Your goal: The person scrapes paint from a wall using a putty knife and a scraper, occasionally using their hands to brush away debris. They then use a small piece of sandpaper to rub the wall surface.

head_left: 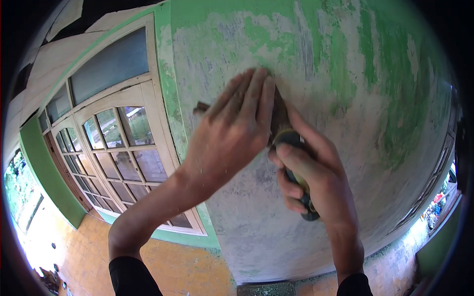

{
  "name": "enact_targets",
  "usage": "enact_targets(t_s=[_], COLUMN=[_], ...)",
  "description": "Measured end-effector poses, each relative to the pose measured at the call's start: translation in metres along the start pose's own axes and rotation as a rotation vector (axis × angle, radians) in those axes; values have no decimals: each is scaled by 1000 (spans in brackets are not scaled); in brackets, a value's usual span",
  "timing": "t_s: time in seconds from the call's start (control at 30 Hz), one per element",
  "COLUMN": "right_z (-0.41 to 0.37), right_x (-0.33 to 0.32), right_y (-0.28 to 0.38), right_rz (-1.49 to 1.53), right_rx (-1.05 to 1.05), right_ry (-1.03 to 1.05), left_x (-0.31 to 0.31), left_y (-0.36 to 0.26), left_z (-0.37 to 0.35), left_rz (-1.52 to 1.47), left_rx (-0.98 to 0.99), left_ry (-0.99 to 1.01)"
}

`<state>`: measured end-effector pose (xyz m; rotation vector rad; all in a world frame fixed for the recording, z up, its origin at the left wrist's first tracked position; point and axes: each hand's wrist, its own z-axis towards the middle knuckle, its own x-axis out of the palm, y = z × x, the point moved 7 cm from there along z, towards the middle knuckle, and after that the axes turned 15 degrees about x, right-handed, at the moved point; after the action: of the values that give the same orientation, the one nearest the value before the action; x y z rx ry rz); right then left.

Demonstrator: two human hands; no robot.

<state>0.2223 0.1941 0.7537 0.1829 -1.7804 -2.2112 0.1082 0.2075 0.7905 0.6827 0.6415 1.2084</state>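
My right hand (316, 172) is wrapped round the black and yellow handle of a scraper (280, 114), thumb on top near the blade. The wide, brown-stained blade lies against the wall (256, 232), angled up and to the left. Over the blade rests my left hand (239, 118), its fingers stretched out side by side, pointing up. It covers most of the blade; a brown corner sticks out to its left. Green paint on the wall is patchy, with grey and whitish areas bared around both hands. Small specks show over my left wrist.
To the left is a white-framed door (118, 148) with glass panes, under a transom window (111, 64). An orange tiled floor (168, 266) runs below. A green pillar (52, 172) stands at far left, and a window frame (429, 182) is at far right.
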Motion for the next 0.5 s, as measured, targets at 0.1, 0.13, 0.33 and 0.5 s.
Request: enact_targets(t_s=[0.1,0.13,0.33,0.5], right_z=[3,8,4,13], right_x=[5,9,8,10], right_y=[5,12,7,17], right_rz=[-10,-16,-7,-21], right_rx=[36,12,-7,-74], right_ry=[114,124,69,45], left_x=[-3,-5,7,0], left_y=[3,11,9,17], left_z=[1,4,-2,6], left_rz=[-22,-34,2,0], left_rx=[-1,-8,20,8], left_ry=[34,18,-65,-77])
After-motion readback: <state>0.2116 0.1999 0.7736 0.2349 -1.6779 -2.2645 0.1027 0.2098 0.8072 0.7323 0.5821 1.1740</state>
